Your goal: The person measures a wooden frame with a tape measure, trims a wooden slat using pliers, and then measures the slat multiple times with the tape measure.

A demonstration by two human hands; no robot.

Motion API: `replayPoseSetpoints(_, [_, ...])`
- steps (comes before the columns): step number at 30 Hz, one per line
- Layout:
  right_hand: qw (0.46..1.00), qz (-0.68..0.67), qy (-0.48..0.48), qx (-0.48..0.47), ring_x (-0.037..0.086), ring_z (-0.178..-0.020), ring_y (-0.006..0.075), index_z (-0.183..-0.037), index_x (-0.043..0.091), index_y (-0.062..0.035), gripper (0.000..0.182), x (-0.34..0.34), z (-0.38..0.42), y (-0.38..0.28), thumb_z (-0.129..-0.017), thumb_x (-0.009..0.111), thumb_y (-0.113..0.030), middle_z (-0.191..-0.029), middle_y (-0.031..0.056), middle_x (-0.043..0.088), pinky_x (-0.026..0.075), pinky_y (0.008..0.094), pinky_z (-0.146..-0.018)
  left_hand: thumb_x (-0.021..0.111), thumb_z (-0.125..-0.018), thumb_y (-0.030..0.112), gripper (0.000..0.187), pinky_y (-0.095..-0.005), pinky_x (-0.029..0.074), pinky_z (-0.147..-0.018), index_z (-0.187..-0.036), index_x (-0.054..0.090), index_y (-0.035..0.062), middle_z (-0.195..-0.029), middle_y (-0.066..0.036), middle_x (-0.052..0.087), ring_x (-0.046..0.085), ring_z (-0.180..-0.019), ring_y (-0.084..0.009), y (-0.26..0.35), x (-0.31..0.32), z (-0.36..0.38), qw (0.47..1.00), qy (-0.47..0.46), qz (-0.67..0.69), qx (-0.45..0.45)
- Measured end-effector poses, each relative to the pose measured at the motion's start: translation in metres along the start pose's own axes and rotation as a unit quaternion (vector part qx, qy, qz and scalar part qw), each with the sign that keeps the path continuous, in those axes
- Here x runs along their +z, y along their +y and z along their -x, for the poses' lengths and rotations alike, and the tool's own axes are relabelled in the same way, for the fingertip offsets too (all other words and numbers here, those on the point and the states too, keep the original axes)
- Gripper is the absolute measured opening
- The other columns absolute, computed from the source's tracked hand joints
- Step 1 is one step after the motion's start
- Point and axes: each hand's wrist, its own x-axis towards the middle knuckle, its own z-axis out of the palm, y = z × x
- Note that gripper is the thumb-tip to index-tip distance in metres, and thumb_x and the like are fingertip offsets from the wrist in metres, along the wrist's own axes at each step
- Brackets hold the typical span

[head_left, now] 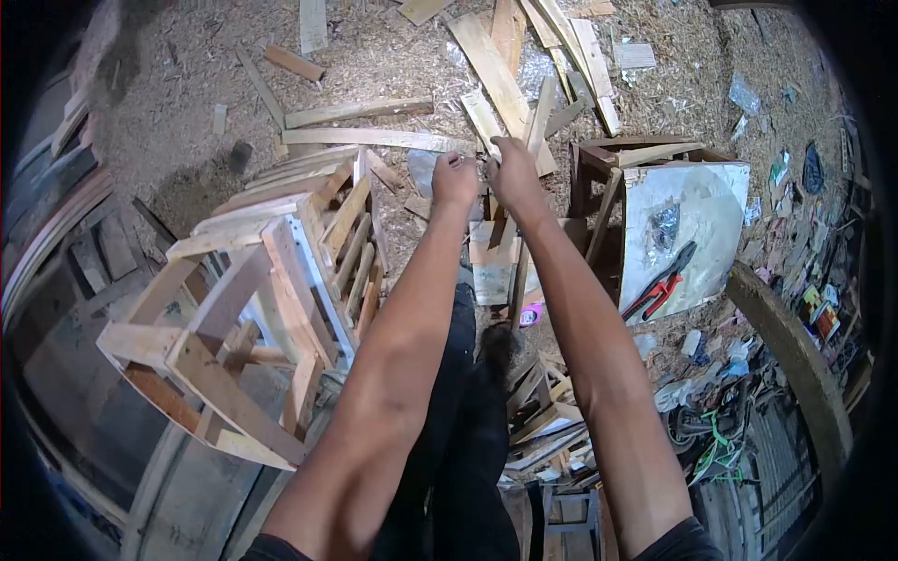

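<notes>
Both my arms reach forward over the scattered wood, and the hands are close together. My left hand (456, 180) is curled closed near the right end of a long pale wooden strip (365, 137); whatever may be in its fingers is too small to make out. Beside it, my right hand (516, 182) is also closed, its fingers bent toward the left hand and their contents hidden. Pale planks (491, 70) lie just past the hands. Below them is a small wooden piece of work (496, 271) between the arms, partly covered by the right forearm.
A slatted wooden frame (224, 351) stands at left. At right, red-handled pliers (661, 282) lie on a white-topped wooden box (692, 206). A pink object (530, 314) is near my legs. Sawdust covers the ground; wood offcuts (552, 430) and litter (739, 360) lie at lower right.
</notes>
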Motion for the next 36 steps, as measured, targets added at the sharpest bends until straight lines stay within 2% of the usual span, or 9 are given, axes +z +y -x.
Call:
replayPoseSetpoints(2, [0.998,0.001,0.007,0.066,0.054,-0.102,0.0413,-0.116,0.055,0.0028,0.039,0.012,0.002,0.004,-0.077,0.060,0.001,-0.109,0.0250,0.057,0.044,0.0422,-0.090,0.060,-0.079,0.026,0.049,-0.0377,0.047,-0.088,-0.115,0.053,-0.0074,-0.107,-0.024,0.063,0.062,-0.102,-0.0320,-0.009,0.007,-0.019,1.000,0.006,-0.014,-0.001])
replayPoseSetpoints(4, [0.998,-0.006,-0.013,0.055,0.054,-0.104,0.0420,-0.117,0.054,0.0039,0.041,0.010,-0.001,0.001,-0.076,0.060,0.002,-0.112,0.0242,0.057,0.045,0.0419,-0.091,0.061,-0.079,0.029,0.056,-0.0399,0.046,-0.090,-0.118,0.050,-0.0102,-0.114,-0.026,0.060,0.059,-0.107,-0.0348,-0.035,0.016,-0.052,0.992,0.007,0.042,-0.122])
replayPoseSetpoints(7, [0.991,0.041,-0.058,-0.112,0.054,-0.106,0.0349,-0.119,0.051,-0.0001,0.039,0.024,-0.007,0.006,-0.080,0.054,-0.005,-0.117,0.0135,0.057,0.046,0.0424,-0.087,0.055,-0.086,0.028,0.044,-0.0400,0.048,-0.078,-0.111,0.058,-0.0086,-0.106,-0.018,0.062,0.060,-0.092,-0.0266,-0.015,0.010,-0.051,0.948,0.119,0.202,-0.215])
replayPoseSetpoints(12, [0.984,0.129,-0.093,-0.076,0.055,-0.107,0.0296,-0.122,0.052,-0.0040,0.038,0.050,-0.021,0.000,-0.086,0.048,-0.013,-0.119,0.0118,0.057,0.045,0.0424,-0.086,0.047,-0.093,0.035,0.054,-0.0418,0.046,-0.089,-0.123,0.048,-0.0094,-0.119,-0.022,0.057,0.058,-0.104,-0.0338,0.008,-0.005,-0.049,0.900,0.111,0.365,-0.208])
replayPoseSetpoints(15, [0.973,0.205,-0.072,-0.083,0.055,-0.105,0.0280,-0.115,0.055,-0.0043,0.033,0.059,-0.022,-0.006,-0.084,0.050,-0.014,-0.111,0.0114,0.058,0.044,0.0430,-0.085,0.035,-0.093,0.050,0.055,-0.0344,0.028,-0.100,-0.130,0.045,0.0093,-0.132,-0.007,0.046,0.041,-0.121,-0.0195,0.017,-0.010,-0.038,0.876,0.055,0.435,-0.201])
replayPoseSetpoints(24, [0.997,0.063,-0.018,0.028,0.057,-0.093,0.0384,-0.098,0.052,-0.0016,0.021,0.035,-0.039,-0.008,-0.084,0.057,-0.016,-0.097,0.0196,0.054,0.047,0.0478,-0.079,0.027,-0.098,0.047,0.062,-0.0387,0.022,-0.111,-0.135,0.036,-0.0012,-0.142,-0.018,0.038,0.035,-0.132,-0.0273,0.053,-0.007,-0.033,0.872,-0.050,0.486,-0.030])
replayPoseSetpoints(27, [0.998,-0.038,0.056,0.006,0.055,-0.091,0.0444,-0.107,0.049,0.0018,0.026,0.012,-0.028,-0.017,-0.087,0.055,-0.013,-0.098,0.0243,0.053,0.047,0.0489,-0.078,0.031,-0.099,0.044,0.058,-0.0329,0.040,-0.094,-0.121,0.049,-0.0065,-0.123,-0.021,0.056,0.053,-0.115,-0.0264,0.083,-0.003,-0.013,0.889,-0.087,0.450,-0.022])
replayPoseSetpoints(34, [0.986,-0.145,0.075,-0.035,0.055,-0.091,0.0423,-0.111,0.054,0.0040,0.025,-0.059,0.016,-0.028,-0.089,0.048,-0.006,-0.098,0.0267,0.055,0.044,0.0436,-0.082,0.041,-0.096,0.027,0.038,-0.0287,0.047,-0.076,-0.114,0.054,-0.0038,-0.108,-0.015,0.065,0.061,-0.101,-0.0203,0.121,-0.003,0.051,0.935,-0.164,0.314,0.018])
replayPoseSetpoints(36, [0.975,-0.219,-0.008,0.033,0.057,-0.092,0.0370,-0.115,0.053,0.0033,0.028,-0.079,0.034,-0.036,-0.090,0.047,-0.007,-0.099,0.0259,0.057,0.045,0.0401,-0.082,0.042,-0.095,0.023,0.034,-0.0284,0.047,-0.072,-0.113,0.055,-0.0027,-0.104,-0.013,0.066,0.062,-0.097,-0.0183,0.125,-0.012,0.071,0.932,-0.178,0.313,0.027])
